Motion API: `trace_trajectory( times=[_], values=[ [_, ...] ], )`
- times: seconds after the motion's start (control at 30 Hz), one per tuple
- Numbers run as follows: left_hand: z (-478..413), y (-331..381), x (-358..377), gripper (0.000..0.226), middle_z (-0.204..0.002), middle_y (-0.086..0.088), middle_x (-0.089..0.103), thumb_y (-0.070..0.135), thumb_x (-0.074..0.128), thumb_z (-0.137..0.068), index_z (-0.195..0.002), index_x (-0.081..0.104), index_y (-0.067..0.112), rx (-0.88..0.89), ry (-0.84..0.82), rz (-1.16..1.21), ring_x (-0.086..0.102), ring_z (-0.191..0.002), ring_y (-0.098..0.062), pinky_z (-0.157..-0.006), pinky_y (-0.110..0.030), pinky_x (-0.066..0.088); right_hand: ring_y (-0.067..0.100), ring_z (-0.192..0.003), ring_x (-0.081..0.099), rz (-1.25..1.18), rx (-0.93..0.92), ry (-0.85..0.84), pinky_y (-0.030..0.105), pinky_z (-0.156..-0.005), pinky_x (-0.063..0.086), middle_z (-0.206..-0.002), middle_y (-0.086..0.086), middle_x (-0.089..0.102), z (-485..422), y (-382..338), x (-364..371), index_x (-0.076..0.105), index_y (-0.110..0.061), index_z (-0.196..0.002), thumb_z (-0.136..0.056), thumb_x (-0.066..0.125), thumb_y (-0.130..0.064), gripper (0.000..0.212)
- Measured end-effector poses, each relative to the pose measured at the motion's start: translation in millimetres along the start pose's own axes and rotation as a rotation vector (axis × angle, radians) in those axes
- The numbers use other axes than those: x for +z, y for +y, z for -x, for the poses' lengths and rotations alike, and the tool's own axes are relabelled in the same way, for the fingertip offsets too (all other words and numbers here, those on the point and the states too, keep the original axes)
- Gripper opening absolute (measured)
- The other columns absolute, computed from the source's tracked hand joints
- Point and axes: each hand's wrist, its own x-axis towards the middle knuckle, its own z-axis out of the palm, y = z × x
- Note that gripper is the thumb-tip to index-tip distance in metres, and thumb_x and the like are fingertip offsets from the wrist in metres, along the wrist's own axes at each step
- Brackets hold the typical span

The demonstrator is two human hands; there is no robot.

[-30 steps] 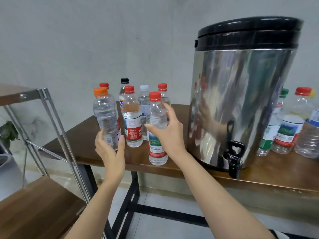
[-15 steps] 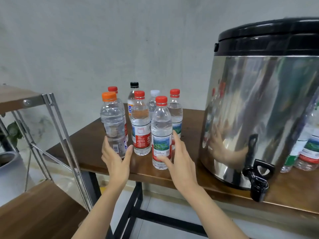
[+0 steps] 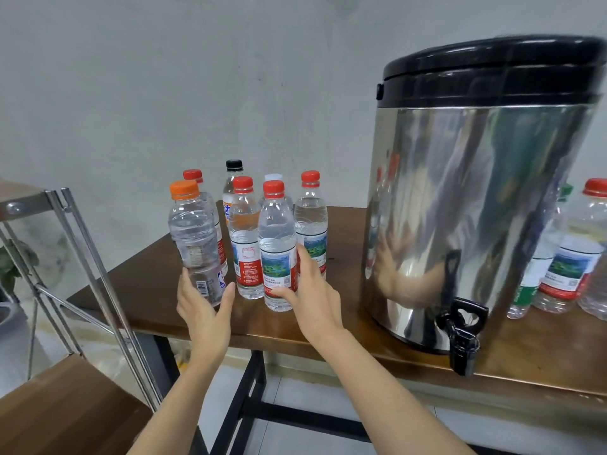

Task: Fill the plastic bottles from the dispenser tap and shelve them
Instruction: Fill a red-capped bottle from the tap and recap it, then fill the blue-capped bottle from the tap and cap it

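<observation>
The steel dispenser [image 3: 476, 208] with its black lid is standing at three o'clock on the wooden table [image 3: 138, 284]. The metal-framed shelf [image 3: 65, 405] is sitting at eight o'clock, beside the table's end. A cluster of capped bottles [image 3: 244, 238] is standing at the dispenser's nine o'clock, with more bottles [image 3: 571, 264] at its three o'clock. The left hand [image 3: 205, 310] is wrapping thumb and fingers round the base of the tilted orange-capped bottle [image 3: 192, 238]. The right hand [image 3: 312, 290] is gripping the upright red-capped bottle [image 3: 276, 244] low down, at the cluster's front. The black tap [image 3: 463, 326] is overhanging the table edge at five o'clock.
</observation>
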Motion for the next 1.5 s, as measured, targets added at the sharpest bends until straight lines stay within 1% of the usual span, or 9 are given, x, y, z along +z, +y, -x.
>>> trace_trajectory(
  times=[0.2,0.37,0.57,0.7,0.8,1.1,1.2,1.37,1.5],
  values=[
    [19,23,-9,0.059,-0.157,-0.012,0.026,0.029,0.061,-0.096,-0.148,0.034,0.017,0.01,-0.023,-0.055,0.021,-0.144,-0.03,-0.116,-0.049,0.023,0.012,-0.135,0.041,-0.028,-0.101,-0.012,0.034,-0.103,0.044,-0.15,-0.009,0.043,28,4,-35,0.028,-0.031,-0.15,-0.093,0.063,-0.042,0.068],
    [63,61,-11,0.031,-0.137,0.009,0.046,0.029,0.058,-0.098,-0.128,0.051,0.031,0.233,-0.153,0.048,0.042,-0.132,-0.018,-0.112,-0.051,0.036,0.011,-0.122,0.044,0.01,-0.229,0.058,0.033,-0.096,0.047,-0.135,-0.008,0.054,68,6,-75,0.05,-0.023,-0.139,-0.097,0.055,-0.045,0.048],
    [116,126,-14,0.017,-0.116,0.007,0.062,0.021,0.056,-0.098,-0.114,0.062,0.025,0.44,-0.241,0.169,0.056,-0.113,-0.011,-0.1,-0.04,0.046,0.016,-0.105,0.055,0.052,-0.414,0.289,0.027,-0.085,0.047,-0.109,-0.003,0.065,119,9,-130,0.068,-0.014,-0.115,-0.096,0.055,-0.039,0.033],
    [151,168,-7,0.016,-0.11,0.01,0.064,0.018,0.054,-0.1,-0.113,0.063,0.023,0.502,-0.297,0.296,0.059,-0.103,0.002,-0.086,-0.015,0.046,0.01,-0.104,0.056,0.115,-0.438,0.413,0.02,-0.082,0.046,-0.109,-0.005,0.067,153,29,-179,0.068,-0.016,-0.115,-0.097,0.052,-0.035,0.031],
    [177,197,7,0.017,-0.107,0.015,0.064,0.016,0.053,-0.1,-0.113,0.063,0.021,0.58,-0.353,0.357,0.06,-0.102,-0.001,-0.083,-0.009,0.044,0.01,-0.105,0.056,0.172,-0.365,0.488,0.019,-0.08,0.046,-0.11,-0.007,0.066,171,64,-213,0.067,-0.017,-0.116,-0.095,0.059,-0.029,0.025],
    [244,235,116,0.017,-0.108,0.011,0.064,0.022,0.052,-0.1,-0.113,0.064,0.019,0.696,-0.616,0.407,0.059,-0.102,-0.007,-0.083,-0.021,0.048,0.014,-0.11,0.054,0.335,-0.005,0.595,0.027,-0.069,0.048,-0.12,-0.008,0.06,201,177,-289,0.062,-0.024,-0.124,-0.091,0.067,-0.027,0.033],
    [257,235,168,0.023,-0.117,0.01,0.062,0.026,0.052,-0.1,-0.121,0.061,0.02,0.71,-0.691,0.307,0.053,-0.113,-0.01,-0.094,-0.036,0.048,0.016,-0.116,0.05,0.375,0.104,0.595,0.033,-0.07,0.052,-0.127,-0.006,0.055,200,211,-303,0.056,-0.025,-0.13,-0.091,0.068,-0.026,0.041],
    [274,236,242,0.035,-0.135,0.001,0.054,0.028,0.052,-0.101,-0.135,0.052,0.018,0.743,-0.824,0.084,0.042,-0.127,-0.018,-0.108,-0.033,0.035,0.021,-0.129,0.042,0.404,0.289,0.559,0.039,-0.081,0.055,-0.142,0.0,0.042,184,258,-325,0.04,-0.025,-0.145,-0.091,0.068,-0.025,0.061],
    [285,228,288,0.042,-0.142,-0.001,0.048,0.033,0.047,-0.102,-0.143,0.043,0.021,0.792,-0.906,-0.137,0.039,-0.129,-0.022,-0.108,-0.036,0.037,0.024,-0.138,0.034,0.405,0.401,0.561,0.042,-0.093,0.052,-0.152,0.003,0.031,164,285,-340,0.022,-0.024,-0.153,-0.09,0.07,-0.026,0.079]
  ],
)
